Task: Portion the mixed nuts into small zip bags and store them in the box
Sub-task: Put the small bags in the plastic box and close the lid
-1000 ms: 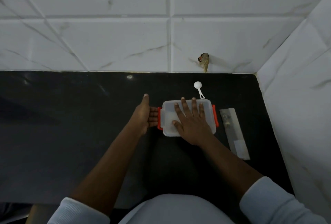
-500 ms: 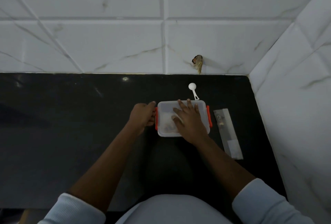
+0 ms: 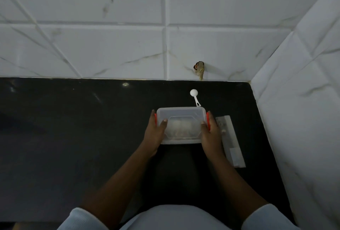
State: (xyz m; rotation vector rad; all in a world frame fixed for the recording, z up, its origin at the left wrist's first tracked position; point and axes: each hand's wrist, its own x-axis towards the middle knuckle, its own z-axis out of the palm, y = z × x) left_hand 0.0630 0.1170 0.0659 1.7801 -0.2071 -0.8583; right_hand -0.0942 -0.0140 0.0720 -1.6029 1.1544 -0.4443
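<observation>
Black counter, lidded translucent box, red clips

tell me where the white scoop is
In the head view the white scoop lies on the black counter right of centre, just behind the box, its handle end near the box's far edge and its bowl toward the tiled wall.

Translucent plastic box on a glossy black counter below polished marble-look tiles.

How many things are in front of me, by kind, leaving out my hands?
Lidded plastic box: 1
White scoop: 1
Clear flat bag: 1
Total: 3
</observation>
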